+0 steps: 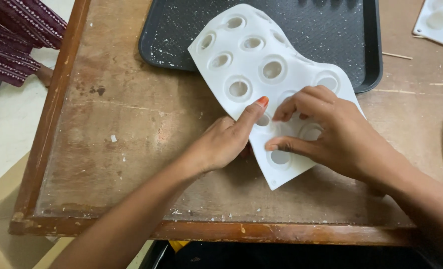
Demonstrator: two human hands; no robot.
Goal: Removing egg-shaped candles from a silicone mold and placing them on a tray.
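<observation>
A white flexible mould [261,69] with several round cavities lies bent across the wooden table, its far end resting on a black tray [331,30]. My left hand [226,139] grips the mould's near left edge, thumb on top and fingers underneath. My right hand [331,132] presses on the mould's near end, fingertips around one cavity. The cavities under my right hand are hidden.
The worn wooden table [131,139] has a raised brown rim along its left and near sides. A second white mould [441,20] sits at the far right corner. A thin wooden stick [397,56] lies beside the tray. Patterned maroon fabric [17,35] shows at upper left.
</observation>
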